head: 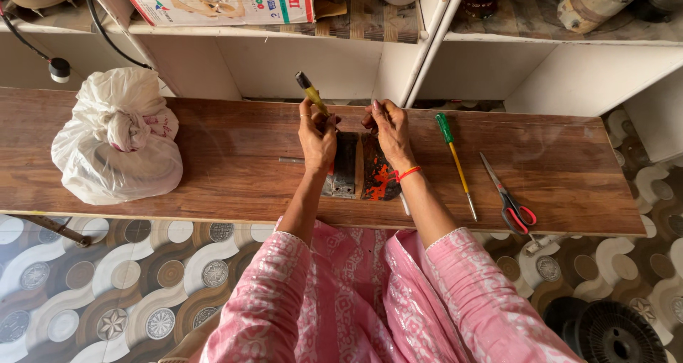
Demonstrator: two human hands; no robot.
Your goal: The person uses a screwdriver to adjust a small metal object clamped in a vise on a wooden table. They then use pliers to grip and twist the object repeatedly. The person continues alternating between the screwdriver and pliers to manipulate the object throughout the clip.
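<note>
Frame centre, left hand (316,137) grasping one yellow-handled screwdriver (311,93), right hand (389,129) gripping one dark metal part (360,167), one green-handled screwdriver (455,162) and one pair of scissors (508,196) right, one white bag (117,139) left

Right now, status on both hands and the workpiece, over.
Left hand grips yellow-handled screwdriver. Right hand steadies dark metal part on wooden board. Green-handled screwdriver, red-handled scissors lie beside, apart.

A small home repair workshop: a long brown wooden plank counter (569,171) carries a green-handled screwdriver (455,165) and red-handled scissors (509,198), white built-in shelves (299,64) hold a printed cardboard box (213,0) and jars, and the floor is patterned tile (107,292).
</note>
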